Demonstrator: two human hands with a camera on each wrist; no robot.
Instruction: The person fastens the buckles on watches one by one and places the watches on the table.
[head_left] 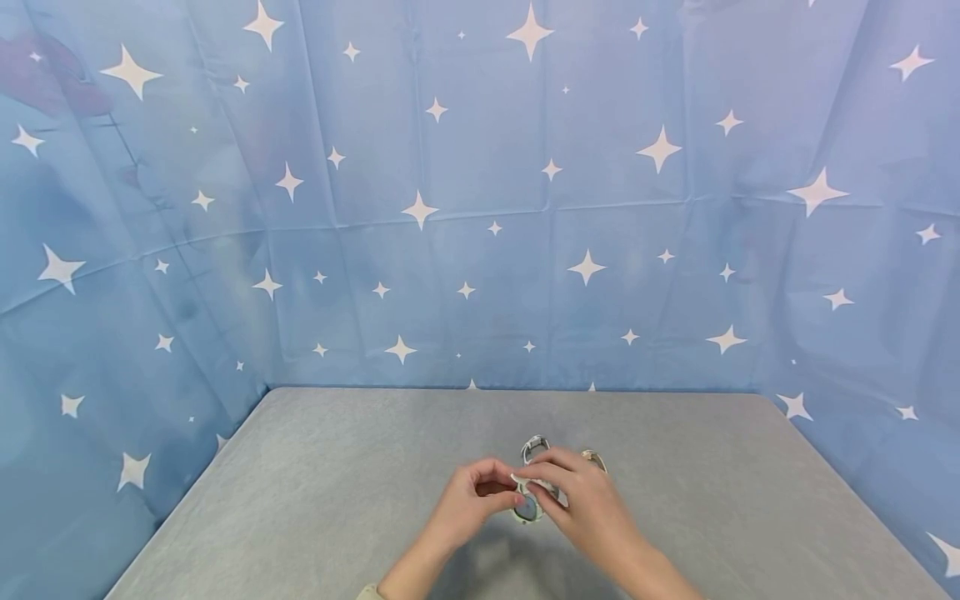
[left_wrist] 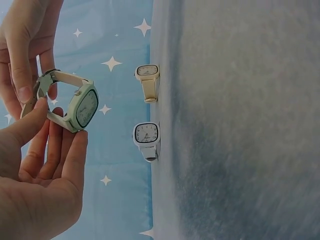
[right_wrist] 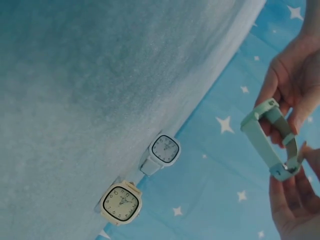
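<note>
A pale green wristwatch (left_wrist: pixel 86 109) with a squarish case is held up between the two hands, its strap curved into a loop. The left hand (head_left: pixel 467 507) grips it, thumb on the strap and fingers by the case in the left wrist view. At the buckle side, the right hand (head_left: pixel 588 504) pinches the strap between thumb and fingers. Seen from the right wrist, the strap loop (right_wrist: pixel 260 140) stands side-on, with the dial turned away. Fingers partly cover the watch in the head view.
Beyond the hands, a white watch (left_wrist: pixel 146 134) and a cream watch (right_wrist: pixel 121 203) stand on the grey table (head_left: pixel 337 467), dials facing the wrist cameras. A blue curtain with white stars (head_left: pixel 480 167) hangs behind the table and along its sides.
</note>
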